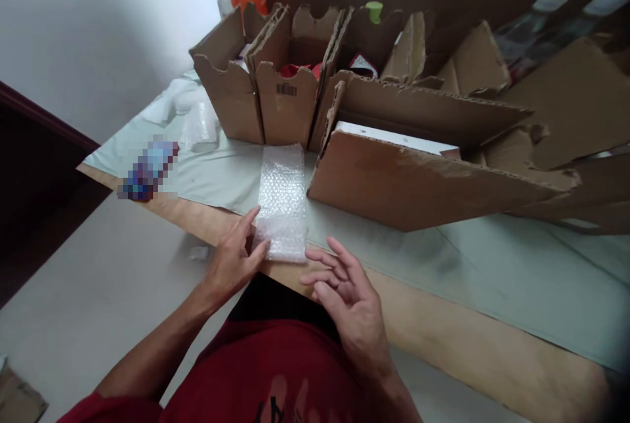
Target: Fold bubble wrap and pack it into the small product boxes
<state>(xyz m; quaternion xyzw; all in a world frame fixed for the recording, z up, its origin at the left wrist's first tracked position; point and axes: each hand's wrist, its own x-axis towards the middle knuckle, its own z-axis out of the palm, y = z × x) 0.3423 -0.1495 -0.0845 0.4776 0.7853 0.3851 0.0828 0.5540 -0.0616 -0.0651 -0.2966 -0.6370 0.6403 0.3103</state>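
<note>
"How is the worktop (438,321) dressed?"

"It is mostly covered by a pale green cloth (413,256); a brown strip is left bare along the near edge."

"And what is stood on it?"

"Upright cardboard file boxes (288,111) are lined up at the back. Nearer, to the right, a long cardboard box (418,190) is set, with a flat white carton (398,138) held inside."

"Where is the bubble wrap (283,193)?"

"It is laid flat between the hands, its near end reaching the bare strip. Its left edge is touched by the left hand (231,259), thumb and index finger spread apart. The right hand (352,292) is held just beside the near right corner, fingers parted and loosely bent; whether contact is made cannot be told."
</note>
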